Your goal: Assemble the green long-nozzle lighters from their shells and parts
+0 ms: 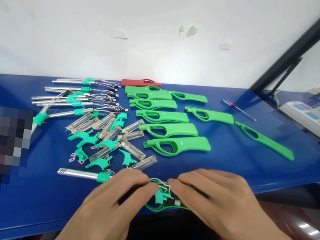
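Note:
A partly open green gas lighter [155,208] lies at the front edge of the table, its metal tube [78,173] pointing left. My left hand [113,204] grips it near the tube's base, thumb and index finger at a teal trigger [160,197]. White wires [161,182] run across the inside of the shell. My right hand [216,202] closes over the handle end, fingertips by the wires. Its palm hides most of the handle. Beyond the left hand are loose teal triggers [99,162] and clear fuel tanks [133,150].
Several green lighter shells [178,145] lie in a column, with a red one [141,83] at the back. Metal tubes with wires [73,81] are grouped at left. A screwdriver [239,109] rests at right, near a black metal frame [302,44]. A white wall [162,10] stands behind.

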`<action>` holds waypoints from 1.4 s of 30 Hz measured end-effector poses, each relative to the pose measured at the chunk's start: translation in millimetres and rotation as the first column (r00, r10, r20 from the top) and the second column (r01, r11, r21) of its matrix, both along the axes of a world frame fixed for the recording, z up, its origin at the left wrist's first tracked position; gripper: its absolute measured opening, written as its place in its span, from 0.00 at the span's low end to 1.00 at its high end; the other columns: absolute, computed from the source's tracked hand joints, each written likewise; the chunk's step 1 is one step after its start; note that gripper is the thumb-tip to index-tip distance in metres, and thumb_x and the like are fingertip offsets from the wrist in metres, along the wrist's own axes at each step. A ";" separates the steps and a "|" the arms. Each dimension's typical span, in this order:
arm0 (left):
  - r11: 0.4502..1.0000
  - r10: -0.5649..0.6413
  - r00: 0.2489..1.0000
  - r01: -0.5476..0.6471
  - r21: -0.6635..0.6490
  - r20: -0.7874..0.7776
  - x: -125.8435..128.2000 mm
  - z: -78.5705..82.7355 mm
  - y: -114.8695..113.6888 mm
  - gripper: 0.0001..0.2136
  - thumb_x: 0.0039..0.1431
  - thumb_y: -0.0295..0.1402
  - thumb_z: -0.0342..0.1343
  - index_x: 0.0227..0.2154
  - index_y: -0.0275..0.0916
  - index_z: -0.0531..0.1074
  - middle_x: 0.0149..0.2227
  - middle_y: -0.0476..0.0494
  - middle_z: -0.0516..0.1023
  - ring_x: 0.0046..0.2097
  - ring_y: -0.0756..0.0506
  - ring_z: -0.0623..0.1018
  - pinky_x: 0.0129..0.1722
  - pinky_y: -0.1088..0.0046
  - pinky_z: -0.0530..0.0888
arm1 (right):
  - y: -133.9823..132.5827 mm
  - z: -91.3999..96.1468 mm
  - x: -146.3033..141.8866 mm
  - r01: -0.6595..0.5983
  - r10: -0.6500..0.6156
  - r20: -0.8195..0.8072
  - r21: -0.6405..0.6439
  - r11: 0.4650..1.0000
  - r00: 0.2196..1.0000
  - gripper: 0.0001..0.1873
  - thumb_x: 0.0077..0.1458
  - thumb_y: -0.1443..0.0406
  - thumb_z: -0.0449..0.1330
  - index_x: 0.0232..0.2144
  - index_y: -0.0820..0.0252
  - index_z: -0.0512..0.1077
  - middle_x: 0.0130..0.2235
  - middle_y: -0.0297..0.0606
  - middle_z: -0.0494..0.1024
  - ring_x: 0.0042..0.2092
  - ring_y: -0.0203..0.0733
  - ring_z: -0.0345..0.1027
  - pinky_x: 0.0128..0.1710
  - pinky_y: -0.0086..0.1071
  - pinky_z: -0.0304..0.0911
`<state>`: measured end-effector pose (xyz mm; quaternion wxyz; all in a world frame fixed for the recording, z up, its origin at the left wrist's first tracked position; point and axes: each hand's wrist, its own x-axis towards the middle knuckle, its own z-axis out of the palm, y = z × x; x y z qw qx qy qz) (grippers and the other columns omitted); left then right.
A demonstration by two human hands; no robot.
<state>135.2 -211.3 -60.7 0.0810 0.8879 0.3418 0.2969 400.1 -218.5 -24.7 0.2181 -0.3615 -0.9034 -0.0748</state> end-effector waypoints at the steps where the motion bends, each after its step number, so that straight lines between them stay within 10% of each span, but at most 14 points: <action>1: 1.000 0.000 1.000 0.000 0.001 -0.003 -0.1 0.3 -0.2 0.24 0.68 0.13 0.43 0.55 0.45 0.72 0.50 0.48 0.80 0.48 0.52 0.82 0.51 0.80 0.79 | 0.3 0.6 -0.2 -0.009 0.009 0.005 -0.007 1.000 1.000 0.16 0.78 0.68 0.51 0.44 0.60 0.79 0.38 0.34 0.85 0.32 0.39 0.77 0.30 0.38 0.69; 42: 0.993 -0.012 1.000 0.013 0.118 -0.007 2.4 5.6 1.2 0.19 0.74 0.18 0.44 0.52 0.45 0.76 0.49 0.47 0.83 0.53 0.48 0.84 0.54 0.75 0.81 | 9.5 -10.7 -5.4 0.061 -0.075 -0.192 -0.078 0.995 0.978 0.07 0.76 0.66 0.58 0.46 0.55 0.76 0.33 0.30 0.85 0.30 0.32 0.78 0.33 0.25 0.68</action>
